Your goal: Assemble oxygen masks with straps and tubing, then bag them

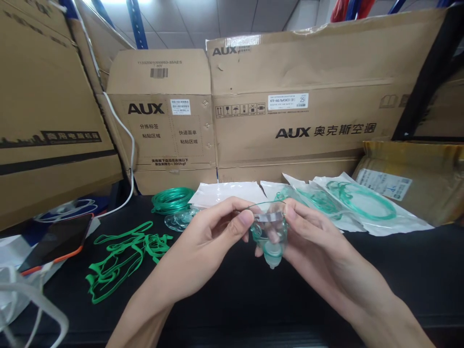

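Between my two hands, above the black table, is a clear green-tinted oxygen mask (pixel 270 237) with a metal nose strip across its top and a whitish round connector at its lower end. My left hand (pixel 226 224) pinches the left end of the strip between thumb and fingers. At the right end, my right hand (pixel 306 227) grips the mask's edge, its lower fingers behind the clear shell. A thin green cord (pixel 266 202) arches from one hand to the other over the strip. Parts of the mask are hidden by my fingers.
Left of my hands lie tangled green elastic straps (pixel 123 258), a coil of green tubing (pixel 172 199) and clear plastic pieces (pixel 179 221). A phone (pixel 58 241) and white cables stand far left. Bagged mask sets (pixel 357 205) lie back right, before large cardboard boxes (pixel 319 111).
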The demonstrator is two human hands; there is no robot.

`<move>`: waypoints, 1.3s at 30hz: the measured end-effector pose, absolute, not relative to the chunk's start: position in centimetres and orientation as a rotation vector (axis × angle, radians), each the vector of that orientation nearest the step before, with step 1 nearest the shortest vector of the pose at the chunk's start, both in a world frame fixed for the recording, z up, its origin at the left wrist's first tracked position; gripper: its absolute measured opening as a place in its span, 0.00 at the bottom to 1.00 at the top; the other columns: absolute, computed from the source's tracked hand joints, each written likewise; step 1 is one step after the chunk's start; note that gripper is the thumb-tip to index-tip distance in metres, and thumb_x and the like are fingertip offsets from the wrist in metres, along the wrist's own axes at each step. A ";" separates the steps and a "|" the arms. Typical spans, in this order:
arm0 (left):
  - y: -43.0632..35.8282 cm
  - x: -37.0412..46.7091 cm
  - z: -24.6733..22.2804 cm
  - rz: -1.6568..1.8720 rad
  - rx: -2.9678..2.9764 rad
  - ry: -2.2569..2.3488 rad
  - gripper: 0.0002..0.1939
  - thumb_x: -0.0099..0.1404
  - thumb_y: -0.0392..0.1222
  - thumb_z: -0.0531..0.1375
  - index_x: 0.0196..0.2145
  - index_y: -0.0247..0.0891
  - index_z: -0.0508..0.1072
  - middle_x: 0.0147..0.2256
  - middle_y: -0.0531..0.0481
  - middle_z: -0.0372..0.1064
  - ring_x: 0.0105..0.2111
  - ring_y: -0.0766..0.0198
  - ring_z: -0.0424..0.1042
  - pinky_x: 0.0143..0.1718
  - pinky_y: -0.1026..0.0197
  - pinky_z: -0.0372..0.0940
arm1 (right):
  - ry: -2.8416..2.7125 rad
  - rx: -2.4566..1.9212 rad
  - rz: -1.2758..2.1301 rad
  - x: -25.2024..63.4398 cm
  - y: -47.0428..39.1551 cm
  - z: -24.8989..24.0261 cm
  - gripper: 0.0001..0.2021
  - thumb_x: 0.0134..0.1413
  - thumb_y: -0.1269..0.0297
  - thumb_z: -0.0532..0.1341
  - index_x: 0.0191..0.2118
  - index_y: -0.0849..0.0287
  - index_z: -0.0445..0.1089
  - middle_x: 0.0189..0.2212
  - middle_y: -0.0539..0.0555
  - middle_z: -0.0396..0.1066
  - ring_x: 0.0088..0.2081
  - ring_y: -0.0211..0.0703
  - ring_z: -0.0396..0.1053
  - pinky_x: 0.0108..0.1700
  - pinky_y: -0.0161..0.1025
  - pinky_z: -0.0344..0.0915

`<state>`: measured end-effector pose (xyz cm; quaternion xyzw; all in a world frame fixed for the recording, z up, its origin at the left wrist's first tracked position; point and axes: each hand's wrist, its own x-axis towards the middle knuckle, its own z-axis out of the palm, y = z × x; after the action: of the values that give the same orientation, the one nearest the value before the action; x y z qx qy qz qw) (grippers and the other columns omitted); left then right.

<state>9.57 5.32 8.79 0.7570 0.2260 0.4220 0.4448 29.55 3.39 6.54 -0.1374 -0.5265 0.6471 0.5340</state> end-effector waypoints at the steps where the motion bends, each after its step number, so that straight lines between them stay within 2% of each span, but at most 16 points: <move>1: 5.3 9.6 8.8 1.041 1.865 0.555 0.09 0.76 0.44 0.57 0.45 0.46 0.78 0.36 0.55 0.69 0.35 0.68 0.69 0.41 0.67 0.66 | -1.241 -0.328 1.550 29.5 3.4 6.5 0.11 0.71 0.64 0.56 0.36 0.56 0.71 0.40 0.55 0.73 0.47 0.49 0.73 0.51 0.46 0.71; 5: 5.3 9.7 8.8 1.042 1.846 0.543 0.09 0.77 0.43 0.57 0.41 0.44 0.78 0.35 0.55 0.68 0.35 0.68 0.68 0.39 0.68 0.65 | -1.226 -0.327 1.548 29.4 3.4 6.5 0.09 0.70 0.63 0.58 0.36 0.57 0.72 0.40 0.56 0.73 0.46 0.50 0.73 0.50 0.48 0.73; 10: 5.2 9.8 8.8 1.051 1.831 0.505 0.08 0.76 0.40 0.59 0.39 0.41 0.77 0.33 0.55 0.66 0.33 0.70 0.69 0.38 0.70 0.64 | -1.257 -0.336 1.519 29.2 3.5 6.4 0.10 0.71 0.62 0.58 0.38 0.58 0.74 0.39 0.56 0.73 0.41 0.46 0.73 0.47 0.45 0.74; 14: 5.2 9.7 8.8 1.028 1.861 0.463 0.09 0.76 0.41 0.57 0.40 0.38 0.77 0.36 0.53 0.69 0.35 0.68 0.70 0.41 0.66 0.67 | -1.303 -0.354 1.474 29.2 3.5 6.4 0.12 0.72 0.62 0.57 0.38 0.58 0.75 0.35 0.54 0.74 0.39 0.43 0.75 0.46 0.40 0.74; 16: 5.2 9.7 8.9 1.027 1.902 0.485 0.10 0.77 0.41 0.57 0.39 0.38 0.77 0.37 0.52 0.70 0.35 0.67 0.71 0.42 0.65 0.67 | -1.317 -0.356 1.460 29.2 3.6 6.2 0.12 0.72 0.62 0.57 0.38 0.59 0.76 0.36 0.54 0.75 0.39 0.43 0.75 0.47 0.41 0.73; 19: 5.1 9.6 8.8 1.060 1.958 0.534 0.10 0.77 0.41 0.57 0.39 0.39 0.76 0.36 0.53 0.71 0.36 0.67 0.71 0.42 0.66 0.66 | -1.340 -0.351 1.421 29.2 3.7 5.9 0.10 0.71 0.62 0.59 0.40 0.59 0.76 0.38 0.54 0.75 0.40 0.42 0.73 0.49 0.44 0.73; 25: 5.2 9.5 8.5 1.118 2.093 0.633 0.09 0.77 0.39 0.56 0.39 0.41 0.75 0.37 0.55 0.72 0.38 0.68 0.70 0.42 0.68 0.63 | -1.434 -0.391 1.270 29.4 3.9 5.4 0.09 0.70 0.64 0.61 0.40 0.56 0.78 0.35 0.50 0.73 0.39 0.37 0.71 0.45 0.35 0.69; 32: 5.3 9.6 8.5 1.162 2.230 0.719 0.10 0.77 0.39 0.56 0.37 0.42 0.74 0.36 0.55 0.71 0.40 0.66 0.70 0.43 0.66 0.62 | -1.504 -0.437 1.089 29.4 4.2 5.1 0.08 0.70 0.63 0.62 0.39 0.53 0.78 0.36 0.48 0.71 0.40 0.36 0.70 0.46 0.34 0.66; 39: 5.6 9.9 8.3 1.157 2.204 0.684 0.10 0.77 0.38 0.56 0.36 0.40 0.74 0.35 0.54 0.70 0.38 0.66 0.70 0.43 0.66 0.63 | -1.456 -0.434 1.173 29.0 4.2 5.2 0.09 0.70 0.63 0.61 0.37 0.54 0.76 0.32 0.48 0.70 0.37 0.36 0.68 0.45 0.33 0.66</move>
<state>9.88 5.61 8.29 0.8205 0.2547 0.4307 0.2764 29.02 4.16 5.23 -0.1851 -0.6215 0.5004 0.5737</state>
